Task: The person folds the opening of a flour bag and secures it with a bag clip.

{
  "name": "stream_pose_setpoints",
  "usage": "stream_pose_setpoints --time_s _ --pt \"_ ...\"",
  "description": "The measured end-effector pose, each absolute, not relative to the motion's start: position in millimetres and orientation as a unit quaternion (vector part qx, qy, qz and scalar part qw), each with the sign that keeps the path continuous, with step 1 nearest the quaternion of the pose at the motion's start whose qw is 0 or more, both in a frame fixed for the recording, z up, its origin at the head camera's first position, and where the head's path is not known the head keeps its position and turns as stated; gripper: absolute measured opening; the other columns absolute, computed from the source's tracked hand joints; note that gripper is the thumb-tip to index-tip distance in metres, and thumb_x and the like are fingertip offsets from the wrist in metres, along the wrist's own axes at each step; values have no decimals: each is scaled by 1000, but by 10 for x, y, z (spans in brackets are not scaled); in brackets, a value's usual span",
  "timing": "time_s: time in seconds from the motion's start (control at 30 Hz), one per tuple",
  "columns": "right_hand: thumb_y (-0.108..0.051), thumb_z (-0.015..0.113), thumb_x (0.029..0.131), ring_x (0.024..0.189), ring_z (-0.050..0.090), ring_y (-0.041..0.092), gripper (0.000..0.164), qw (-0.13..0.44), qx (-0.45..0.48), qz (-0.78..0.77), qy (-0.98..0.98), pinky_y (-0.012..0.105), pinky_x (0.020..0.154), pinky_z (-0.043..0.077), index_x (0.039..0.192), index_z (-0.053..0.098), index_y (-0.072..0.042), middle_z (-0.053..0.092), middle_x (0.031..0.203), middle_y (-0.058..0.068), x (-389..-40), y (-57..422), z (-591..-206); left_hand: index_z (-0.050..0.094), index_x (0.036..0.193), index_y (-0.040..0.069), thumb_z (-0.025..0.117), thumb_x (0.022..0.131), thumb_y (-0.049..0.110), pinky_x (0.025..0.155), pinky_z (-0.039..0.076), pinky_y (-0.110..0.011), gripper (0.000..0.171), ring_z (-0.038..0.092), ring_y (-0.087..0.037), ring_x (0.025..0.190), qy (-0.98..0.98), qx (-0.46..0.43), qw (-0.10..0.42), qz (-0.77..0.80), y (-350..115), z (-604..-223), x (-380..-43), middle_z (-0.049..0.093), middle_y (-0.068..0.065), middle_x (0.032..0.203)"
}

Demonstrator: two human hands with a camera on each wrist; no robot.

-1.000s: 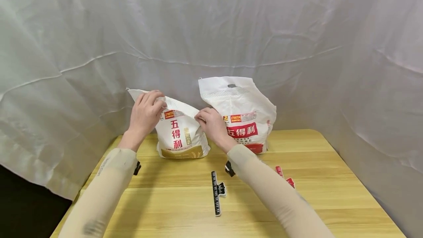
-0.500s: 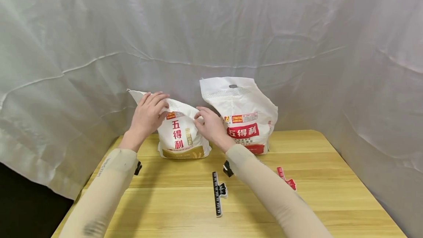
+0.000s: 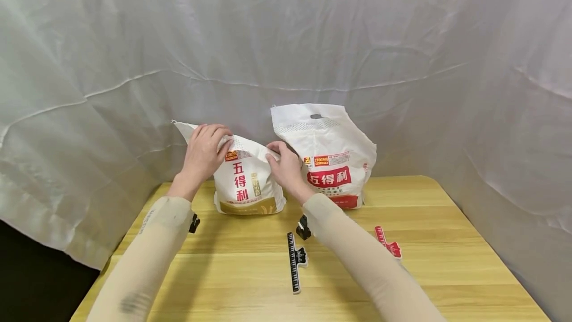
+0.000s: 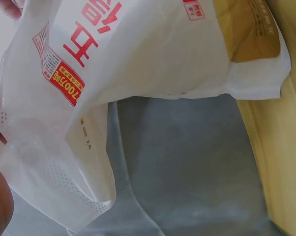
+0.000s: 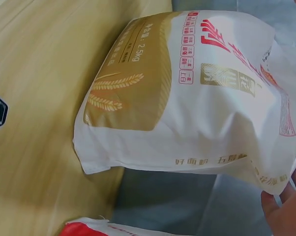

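A white flour bag (image 3: 243, 183) with red lettering and a gold base stands upright at the back left of the table. Near the middle of its folded top, my left hand (image 3: 203, 150) grips the edge, thumb in front and fingers over the back. My right hand (image 3: 287, 167) pinches the bag's upper right corner. In the left wrist view, part of the left hand (image 4: 0, 194) shows beside the bag's perforated top strip. The right wrist view has the right fingers (image 5: 278, 209) at the bag's corner, partly cut off by the frame.
Close on the right stands a second white flour bag (image 3: 330, 155) with a red label and a handle hole. A black piano-pattern clip (image 3: 294, 262) lies on the wooden table (image 3: 241, 272), and a red one (image 3: 388, 242) lies farther right. A grey curtain (image 3: 286, 39) surrounds the table.
My left hand has shifted slightly right along the bag's top. The right fingers have loosened, moved a little up and pinched the corner again. The second bag stays put.
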State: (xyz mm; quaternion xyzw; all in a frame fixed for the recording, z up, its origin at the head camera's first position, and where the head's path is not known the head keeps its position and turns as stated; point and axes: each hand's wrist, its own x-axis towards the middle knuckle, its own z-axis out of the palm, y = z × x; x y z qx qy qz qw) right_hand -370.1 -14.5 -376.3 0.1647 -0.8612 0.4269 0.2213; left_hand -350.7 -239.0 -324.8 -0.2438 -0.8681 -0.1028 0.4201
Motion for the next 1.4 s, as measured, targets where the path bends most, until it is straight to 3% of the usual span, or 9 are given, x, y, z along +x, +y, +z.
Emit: stream_pose_setpoints --time_s 0.4,0.7,1.17,1.4 --pt "-25 64 90 111 59 12 25 220 147 441 -858 36 96 41 115 64 -23 66 116 -8 -3745 -129 -3787 65 108 14 64 91 20 106 29 -46 18 54 -27 109 -911 -208 341 -102 -2323 -3125 -3561 64 -3 111" --pt "-19 66 89 104 62 11 20 224 151 454 -849 31 91 46 108 67 -24 69 109 -8 -3787 -135 -3857 66 104 18 65 90 19 108 24 -49 14 53 -27 109 -924 -167 299 -172 -2334 -3131 -3606 63 -2 110" --pt "-14 64 90 89 66 8 18 232 165 472 -834 30 91 44 104 69 -23 72 96 -8 -3824 -155 -3978 66 98 17 65 89 17 105 28 -47 9 55 -25 100 -914 -166 313 -198 -2340 -3206 -3658 65 -2 103" --pt "-12 64 89 82 65 7 18 231 165 479 -831 26 77 50 103 70 -22 72 92 -7 -3844 -152 -3970 66 97 16 64 90 17 104 28 -48 8 54 -24 97 -915 -157 314 -197 -2325 -3208 -3653 65 -2 103"
